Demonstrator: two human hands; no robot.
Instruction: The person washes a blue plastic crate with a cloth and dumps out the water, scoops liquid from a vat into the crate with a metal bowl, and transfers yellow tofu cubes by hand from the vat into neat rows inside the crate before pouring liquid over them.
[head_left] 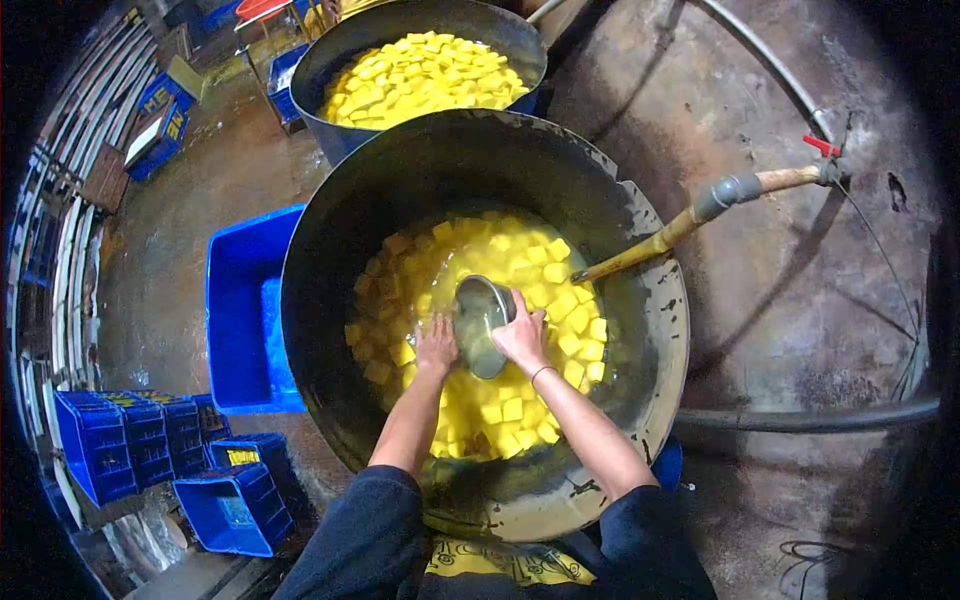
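Observation:
A metal bowl is tilted in the cloudy yellow water of a large round vat. My right hand grips the bowl by its right rim, thumb and fingers closed on the edge. Beside the bowl's left edge, my left hand reaches down at the water with its fingers stretched out; whether it touches the bowl I cannot tell. Several yellow tofu-like blocks lie in the water around both hands. Those on the left are dimmer under the water.
A second vat behind holds more yellow blocks. A bamboo-like pipe with a red-handled valve reaches over the vat's right rim. Left stands a large blue tub; blue crates sit lower left.

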